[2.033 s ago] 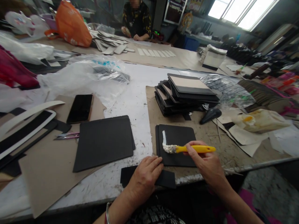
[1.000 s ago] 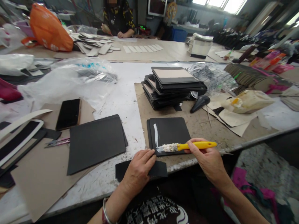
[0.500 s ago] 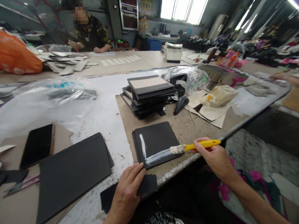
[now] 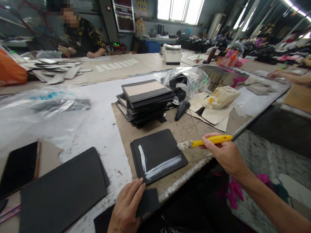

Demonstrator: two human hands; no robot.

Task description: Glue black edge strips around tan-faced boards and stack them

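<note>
Since the earlier frame, the brush [image 4: 213,139] has gone from the right end of the near white stroke [image 4: 165,165] to the right edge of the black panel [image 4: 159,147]. The right hand [image 4: 223,150] pinches its yellow handle between thumb and fingers; whether the bristles [image 4: 186,145] touch that edge or hover, I cannot tell. The left hand [image 4: 128,200] lies flat, fingers straight and together, gripping nothing, its tips at the panel's near left corner. The panel lies on brown paper [image 4: 121,129], on the near side of the stack [image 4: 145,100], over a second panel [image 4: 134,157] showing at left. Loaded bristles could smear white past the edge onto the paper; a sideways drag could slide the panel, pinned only at one corner; and those fingertips, near the wet stroke, might smudge it.
</note>
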